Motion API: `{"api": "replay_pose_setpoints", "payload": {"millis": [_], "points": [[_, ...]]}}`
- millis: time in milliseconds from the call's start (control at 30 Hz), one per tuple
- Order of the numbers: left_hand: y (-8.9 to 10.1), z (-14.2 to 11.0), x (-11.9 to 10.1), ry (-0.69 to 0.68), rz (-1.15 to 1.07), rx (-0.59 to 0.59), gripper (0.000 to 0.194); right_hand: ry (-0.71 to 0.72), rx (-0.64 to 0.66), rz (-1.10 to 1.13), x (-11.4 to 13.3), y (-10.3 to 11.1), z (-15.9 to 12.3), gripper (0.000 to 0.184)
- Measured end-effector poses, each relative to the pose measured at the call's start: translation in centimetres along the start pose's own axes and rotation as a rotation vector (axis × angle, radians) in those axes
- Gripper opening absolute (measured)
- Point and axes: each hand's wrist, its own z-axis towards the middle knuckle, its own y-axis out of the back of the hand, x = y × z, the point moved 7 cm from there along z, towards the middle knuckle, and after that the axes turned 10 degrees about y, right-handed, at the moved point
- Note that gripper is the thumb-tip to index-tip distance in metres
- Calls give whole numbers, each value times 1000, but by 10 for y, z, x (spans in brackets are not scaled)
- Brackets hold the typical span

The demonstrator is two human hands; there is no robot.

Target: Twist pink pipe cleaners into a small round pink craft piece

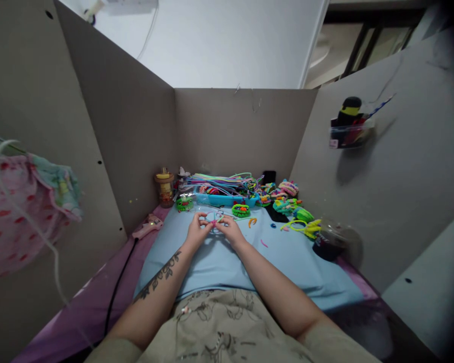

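Note:
Between my two hands, over the blue cloth [219,267], is a small pipe-cleaner piece [214,223] with a pink middle and light blue loops around it. My left hand [199,229] pinches it from the left with thumb and fingers. From the right, my right hand [230,231] pinches the same piece, its thumb close to the left one. A light green stem sticks out by the right fingers. Just beyond the right hand sits a round green fuzzy piece [241,210]. Short orange bits [252,222] and a pink bit [264,243] lie to the right.
Behind my hands stands a blue tray [227,201] heaped with colourful pipe cleaners [223,180]. A pink glue gun [148,228] with a black cord lies left, near a jar [164,190]. Fuzzy finished pieces [286,204] and a dark cup [327,245] are right. Grey panels enclose three sides.

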Motion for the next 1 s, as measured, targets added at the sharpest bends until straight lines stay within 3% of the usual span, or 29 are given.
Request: {"api": "replay_pose_setpoints", "payload": {"millis": [367,667,867,1000], "points": [[-6,-6,-7,-54,130,35,42,-51,-37,9,-11,3,0,24],[0,-2,-4,9,71,-6,48,-45,-34,5,-5,2,-1,28],[2,2,2,78,-66,-22,47,-26,-182,-8,-6,19,3,29],[0,1,5,113,-99,-7,50,-93,-271,35,-15,31,3,31]]}}
